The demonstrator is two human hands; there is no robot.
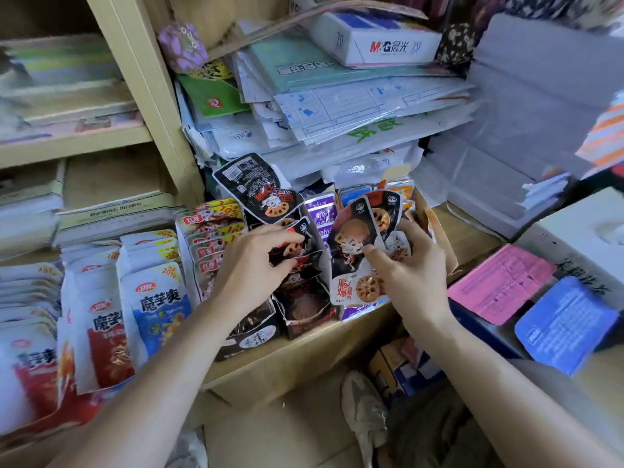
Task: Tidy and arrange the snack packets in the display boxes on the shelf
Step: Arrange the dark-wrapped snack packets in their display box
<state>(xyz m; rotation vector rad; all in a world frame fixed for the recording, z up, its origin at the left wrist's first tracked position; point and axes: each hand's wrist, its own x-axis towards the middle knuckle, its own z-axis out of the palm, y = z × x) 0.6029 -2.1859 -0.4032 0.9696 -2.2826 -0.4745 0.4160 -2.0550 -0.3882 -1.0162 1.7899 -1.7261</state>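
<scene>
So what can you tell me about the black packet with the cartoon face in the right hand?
The glossy black foil snack packet shows a grinning cartoon face, lotus-root slices and red lettering on a white lower band. Slightly crumpled and upright, it fronts a fan of similar packets. The right hand grips it, thumb across its front.

paper stack (pixel 337 106): centre, plastic-wrapped sheets
white box (pixel 378 38): upper centre, atop the paper stack
pink sheet (pixel 499 282): right, overlapped by blue sheet (pixel 564 325)
shoe (pixel 364 410): bottom centre
</scene>
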